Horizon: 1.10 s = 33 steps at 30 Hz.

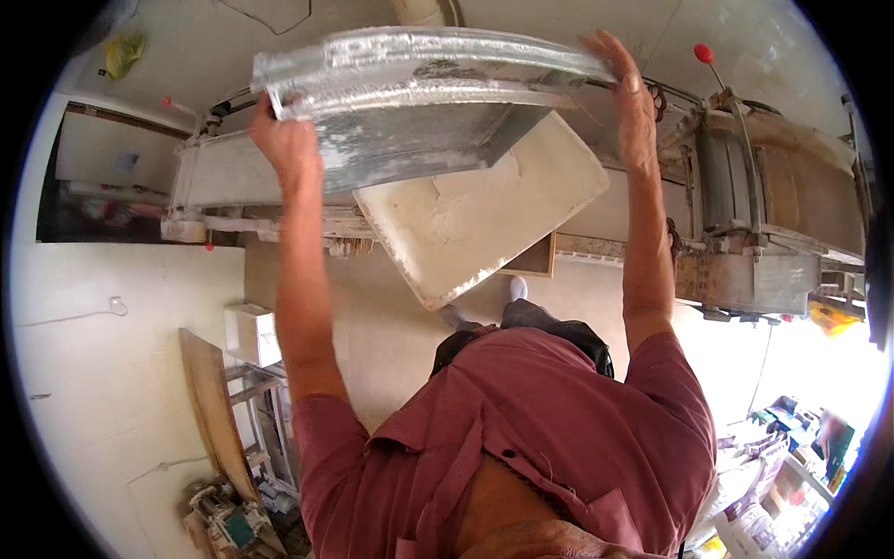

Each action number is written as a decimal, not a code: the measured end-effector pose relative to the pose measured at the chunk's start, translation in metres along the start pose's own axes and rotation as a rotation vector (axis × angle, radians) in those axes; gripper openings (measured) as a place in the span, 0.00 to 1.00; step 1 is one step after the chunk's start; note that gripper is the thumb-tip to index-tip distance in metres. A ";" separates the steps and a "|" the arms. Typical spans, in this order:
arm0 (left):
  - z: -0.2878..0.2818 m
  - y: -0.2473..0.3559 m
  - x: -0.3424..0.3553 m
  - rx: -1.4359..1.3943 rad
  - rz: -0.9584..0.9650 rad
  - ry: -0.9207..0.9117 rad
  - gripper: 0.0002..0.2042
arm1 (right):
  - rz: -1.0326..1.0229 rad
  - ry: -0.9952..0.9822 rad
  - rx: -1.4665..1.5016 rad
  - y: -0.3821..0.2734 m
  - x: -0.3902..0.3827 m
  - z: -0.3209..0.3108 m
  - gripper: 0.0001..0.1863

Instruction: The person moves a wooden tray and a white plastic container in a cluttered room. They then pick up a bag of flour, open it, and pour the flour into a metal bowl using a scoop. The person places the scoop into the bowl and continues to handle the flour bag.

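Raised in front of me is a grey sheet-metal box [400, 140] with a folded rim, its body tilted and slightly blurred. My left hand [287, 149] is closed on the left end of its rim. At the opposite end, my right hand [635, 107] grips the rim, its fingers reaching over the top corner. Below and partly behind the box, a cream rectangular plastic tub [484, 219] sits at an angle, its inside showing pale residue. The metal box hides the tub's upper left part.
A long dusty machine [233, 172] runs across behind the tub. Its right end carries a metal housing [726, 168] and a red-knobbed lever [704, 54]. A wooden board [216, 405] leans at lower left beside a frame. Bags and packages [768, 466] are piled at lower right.
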<state>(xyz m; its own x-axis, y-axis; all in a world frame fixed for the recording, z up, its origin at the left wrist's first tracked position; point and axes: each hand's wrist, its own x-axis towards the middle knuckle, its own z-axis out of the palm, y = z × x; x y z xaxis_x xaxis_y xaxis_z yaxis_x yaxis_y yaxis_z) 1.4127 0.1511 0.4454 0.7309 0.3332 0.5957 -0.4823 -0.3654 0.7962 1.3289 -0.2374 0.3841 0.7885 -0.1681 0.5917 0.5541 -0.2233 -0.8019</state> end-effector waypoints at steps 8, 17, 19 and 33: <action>0.037 0.058 0.012 0.612 0.248 -0.383 0.11 | -0.131 -0.019 -0.265 -0.015 -0.027 0.017 0.36; 0.086 0.045 -0.053 0.793 0.547 -0.590 0.14 | -0.137 0.174 -0.396 -0.009 -0.088 0.117 0.42; 0.084 0.033 -0.053 0.760 0.518 -0.606 0.16 | 0.087 0.098 -0.497 0.039 -0.136 0.114 0.41; 0.091 0.028 -0.077 0.541 0.704 -0.720 0.18 | -0.115 -0.116 -0.040 -0.028 -0.048 0.075 0.43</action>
<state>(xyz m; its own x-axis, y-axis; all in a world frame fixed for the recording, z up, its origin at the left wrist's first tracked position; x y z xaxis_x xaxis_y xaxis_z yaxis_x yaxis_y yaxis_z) 1.3865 0.0358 0.4119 0.5718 -0.6056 0.5535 -0.7507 -0.6583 0.0552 1.2955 -0.1507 0.3714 0.7470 -0.0272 0.6642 0.6335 -0.2735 -0.7238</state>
